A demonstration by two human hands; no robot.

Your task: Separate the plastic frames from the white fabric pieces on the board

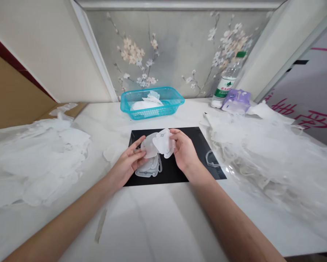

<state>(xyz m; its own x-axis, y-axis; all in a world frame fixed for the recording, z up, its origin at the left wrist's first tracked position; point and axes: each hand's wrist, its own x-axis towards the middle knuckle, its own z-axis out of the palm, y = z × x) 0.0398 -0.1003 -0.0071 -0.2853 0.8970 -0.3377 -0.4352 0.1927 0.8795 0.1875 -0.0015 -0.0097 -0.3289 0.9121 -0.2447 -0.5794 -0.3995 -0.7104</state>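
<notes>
Over a black mat [192, 140] in the middle of the white table, both my hands hold white pieces. My left hand [127, 162] pinches a translucent plastic shell [149, 146] from the left. My right hand [184, 149] grips a white fabric pad [165, 142] that overlaps the shell. Under the hands a small stack of clear plastic shells [149, 168] lies on the mat. One more clear shell [212, 159] rests at the mat's right edge.
A teal basket [177, 97] with white pieces stands behind the mat. White pads are heaped at left [38, 160] and clear plastic wrappers at right [267, 153]. A water bottle [227, 82] and a purple tissue pack [236, 101] stand at the back right.
</notes>
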